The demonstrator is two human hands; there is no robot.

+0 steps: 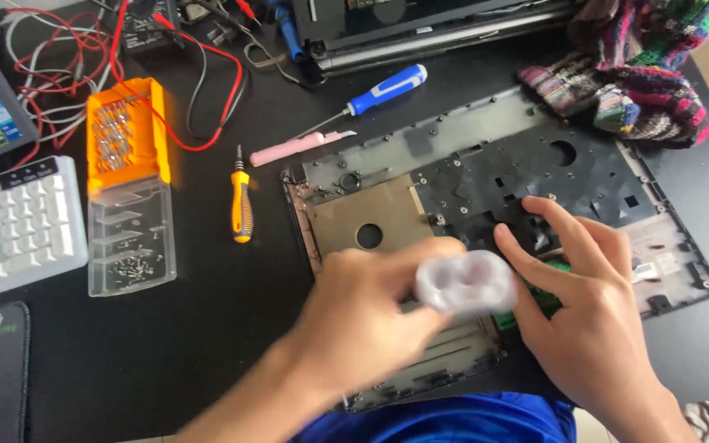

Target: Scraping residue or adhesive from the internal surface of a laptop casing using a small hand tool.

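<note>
An opened laptop base (527, 176) lies upside down on the black table, its black and grey inner frame showing. My left hand (363, 316) hovers over its near left part and holds a small pale, blurred rounded object (467, 283). My right hand (584, 308) rests on the base's near right part, fingers spread. Under them sits a green circuit board (547, 295), mostly hidden.
Left of the base lie an orange-handled screwdriver (241, 205), a pink tool (293, 148) and a blue-handled screwdriver (387, 90). An orange bit case (125, 135) with clear lid, a white keyboard (18, 226), red wires (67, 49), another laptop (420, 29) and knitted cloth (642, 74) ring the table.
</note>
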